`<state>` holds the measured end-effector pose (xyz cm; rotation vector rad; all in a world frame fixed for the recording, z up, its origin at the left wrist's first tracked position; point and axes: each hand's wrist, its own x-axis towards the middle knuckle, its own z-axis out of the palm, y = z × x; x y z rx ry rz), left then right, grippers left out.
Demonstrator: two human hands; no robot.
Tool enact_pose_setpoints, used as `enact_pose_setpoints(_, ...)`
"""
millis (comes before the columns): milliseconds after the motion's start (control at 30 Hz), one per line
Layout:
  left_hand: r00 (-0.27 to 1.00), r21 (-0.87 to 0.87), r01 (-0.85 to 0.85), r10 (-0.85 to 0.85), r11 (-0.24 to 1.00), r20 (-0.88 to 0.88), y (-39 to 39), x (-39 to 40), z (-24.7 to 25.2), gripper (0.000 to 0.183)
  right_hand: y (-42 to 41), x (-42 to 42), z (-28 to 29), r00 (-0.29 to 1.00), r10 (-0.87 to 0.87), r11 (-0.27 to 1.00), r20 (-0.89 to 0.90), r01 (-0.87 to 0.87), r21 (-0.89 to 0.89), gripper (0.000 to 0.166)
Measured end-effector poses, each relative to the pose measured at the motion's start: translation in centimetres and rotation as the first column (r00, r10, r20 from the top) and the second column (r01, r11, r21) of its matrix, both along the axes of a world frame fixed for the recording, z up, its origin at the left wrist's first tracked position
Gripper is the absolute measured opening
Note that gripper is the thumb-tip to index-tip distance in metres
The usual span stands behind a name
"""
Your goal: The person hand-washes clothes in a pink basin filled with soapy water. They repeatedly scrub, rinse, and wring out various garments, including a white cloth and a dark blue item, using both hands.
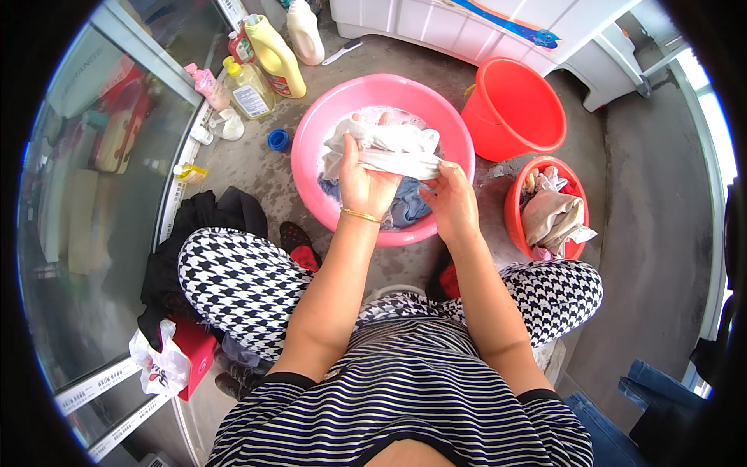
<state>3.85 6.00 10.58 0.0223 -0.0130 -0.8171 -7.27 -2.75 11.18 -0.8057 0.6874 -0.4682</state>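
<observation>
A wet white cloth garment (397, 140) is held up over a pink plastic basin (309, 192). My left hand (367, 187) is palm up under the cloth, thumb on the near side and fingertips showing beyond it. With thumb and fingers, my right hand (452, 195) pinches the cloth's right end. Below, the basin holds sudsy water and blue fabric (408, 207), partly hidden by my hands and the white cloth. What kind of garment the white cloth is, I cannot tell.
An empty red bucket (519, 111) stands right of the basin, near a smaller red bucket (513, 216) of clothes. Detergent bottles (274, 58) and a blue cap (278, 139) sit at left. A white brush (343, 51) lies behind. Black clothing (204, 222) lies beside my left knee.
</observation>
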Motion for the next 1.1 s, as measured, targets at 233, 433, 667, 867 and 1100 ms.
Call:
enact_pose_setpoints(233, 0.993, 0.1, 0.059, -0.048, 0.993, -0.107, -1.1, -1.4, -1.7, 0.036, -0.9, 3.0, -0.9, 0.984, -0.174, 0.978, 0.031, 0.177, -0.109, 0.016)
enact_pose_setpoints(433, 0.989, 0.294, 0.104, -0.066, 0.95, -0.136, -1.9, -2.1, -5.4, 0.03, 3.1, 2.9, -2.7, 0.908, -0.154, -0.182, -0.39, -0.414, -0.892, 0.018)
enact_pose_setpoints(667, 0.995, 0.247, 0.096, -0.093, 0.964, -0.024, -1.8, -2.9, -3.0, 0.042, -4.8, 4.2, -4.5, 0.916, -0.172, 0.808, -0.362, -0.079, -0.584, 0.031)
enact_pose_setpoints(867, 0.985, 0.363, 0.037, -0.095, 0.931, 0.143, -1.5, -2.4, -4.1, 0.039, -0.6, 1.9, -1.8, 0.99, 0.1, 0.995, -0.103, -0.101, -0.003, 0.033)
enact_pose_setpoints(1100, 0.868, 0.584, 0.395, -0.496, 0.709, 0.014, -0.7, -0.9, -3.8, 0.039, -1.1, 3.9, -4.1, 0.945, -0.315, 0.862, -0.091, 0.245, -0.443, 0.019)
